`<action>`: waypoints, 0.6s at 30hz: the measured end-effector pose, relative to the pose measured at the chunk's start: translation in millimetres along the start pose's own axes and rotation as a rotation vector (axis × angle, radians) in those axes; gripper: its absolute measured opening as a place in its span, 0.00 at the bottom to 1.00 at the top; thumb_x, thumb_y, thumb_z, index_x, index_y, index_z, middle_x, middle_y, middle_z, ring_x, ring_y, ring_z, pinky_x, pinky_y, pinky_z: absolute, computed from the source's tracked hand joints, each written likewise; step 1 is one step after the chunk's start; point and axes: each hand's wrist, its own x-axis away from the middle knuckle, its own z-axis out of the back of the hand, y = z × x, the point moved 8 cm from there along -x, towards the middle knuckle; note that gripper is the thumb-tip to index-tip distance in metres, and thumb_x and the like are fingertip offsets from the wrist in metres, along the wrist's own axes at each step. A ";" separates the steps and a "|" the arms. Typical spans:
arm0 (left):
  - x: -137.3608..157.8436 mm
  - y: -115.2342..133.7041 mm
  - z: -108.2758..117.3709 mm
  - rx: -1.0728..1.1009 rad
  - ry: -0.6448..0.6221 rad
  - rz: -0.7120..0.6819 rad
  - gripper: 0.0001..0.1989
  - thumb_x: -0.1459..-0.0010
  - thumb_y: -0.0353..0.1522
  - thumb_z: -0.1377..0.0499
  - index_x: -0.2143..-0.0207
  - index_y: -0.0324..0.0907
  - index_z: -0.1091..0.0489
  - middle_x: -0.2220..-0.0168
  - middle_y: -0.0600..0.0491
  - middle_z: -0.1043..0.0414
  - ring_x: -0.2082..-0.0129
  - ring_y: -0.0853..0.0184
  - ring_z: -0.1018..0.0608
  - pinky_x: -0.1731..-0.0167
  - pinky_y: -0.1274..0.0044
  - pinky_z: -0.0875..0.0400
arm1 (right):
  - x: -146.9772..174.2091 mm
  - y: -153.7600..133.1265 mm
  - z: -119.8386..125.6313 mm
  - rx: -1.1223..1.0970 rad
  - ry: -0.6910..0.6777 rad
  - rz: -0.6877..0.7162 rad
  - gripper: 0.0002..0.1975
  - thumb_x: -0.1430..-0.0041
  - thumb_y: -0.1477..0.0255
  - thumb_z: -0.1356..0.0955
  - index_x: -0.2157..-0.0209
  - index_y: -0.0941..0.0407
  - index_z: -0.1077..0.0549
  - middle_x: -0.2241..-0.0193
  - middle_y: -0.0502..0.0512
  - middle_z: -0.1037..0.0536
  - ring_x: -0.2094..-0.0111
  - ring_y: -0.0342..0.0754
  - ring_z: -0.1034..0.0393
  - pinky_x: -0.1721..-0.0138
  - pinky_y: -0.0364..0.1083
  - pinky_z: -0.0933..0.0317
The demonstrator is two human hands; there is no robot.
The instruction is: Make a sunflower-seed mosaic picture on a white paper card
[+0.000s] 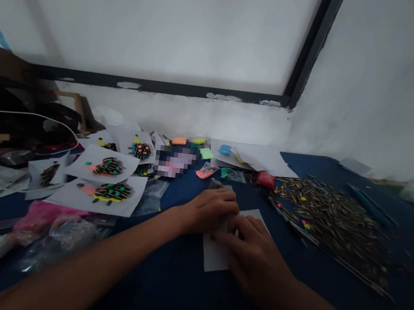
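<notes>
My left hand [212, 210] reaches in over a small white sheet of paper [216, 259], its fingers curled together. Opposite it, my right hand [255, 250] is closed too, with thumb and fingers bent over the middle of the sheet. The fingertips of both hands nearly meet, and whatever lies between them is hidden. Just beyond my left knuckles sits a small clear bag [220, 185] with something dark grey in it. To the right spreads a large heap of striped sunflower seeds [332, 217].
On the left lie several papers bearing hedgehog figures [112, 192] made of seeds and coloured clay. Behind my hands are a red clay packet [266, 179], a green clay packet [232, 174] and white sheets [263, 158]. A pink plastic bag [46, 218] lies beside my left forearm.
</notes>
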 end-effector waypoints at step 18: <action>1.0 -5.3 1.3 0.068 0.023 0.027 0.11 0.37 0.27 0.50 0.65 0.39 0.28 0.65 0.50 0.30 0.64 0.69 0.30 0.64 0.78 0.35 | -2.2 0.3 -1.9 0.014 -0.057 -0.021 0.18 0.47 0.83 0.39 0.58 0.54 0.26 0.66 0.56 0.32 0.65 0.49 0.41 0.63 0.50 0.44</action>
